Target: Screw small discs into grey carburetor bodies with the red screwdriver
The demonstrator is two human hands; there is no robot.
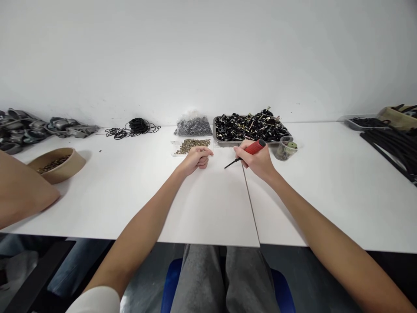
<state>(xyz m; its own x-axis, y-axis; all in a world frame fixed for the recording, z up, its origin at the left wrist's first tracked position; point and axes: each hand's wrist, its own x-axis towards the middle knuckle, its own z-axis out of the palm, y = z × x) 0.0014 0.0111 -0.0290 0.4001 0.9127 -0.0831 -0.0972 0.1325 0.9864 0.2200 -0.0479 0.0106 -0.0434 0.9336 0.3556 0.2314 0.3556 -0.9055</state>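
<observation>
My right hand is wrapped round a screwdriver with a red and black handle. Its thin dark shaft points down and left, the tip just over the white table. To the left, my left hand is closed, fingers curled; whether something small is in them is hidden. Just behind that hand lie many small brass-coloured pieces in a clear packet or shallow tray. Behind my right hand stands a tray heaped with black parts and metal screws. A clear cup with greenish round pieces is beside my right hand.
A clear bag of dark grey bits rests near the wall. Black cord and grey parts lie left. Another person's arm is beside a tan bowl. Black strips lie right. A seam crosses the table.
</observation>
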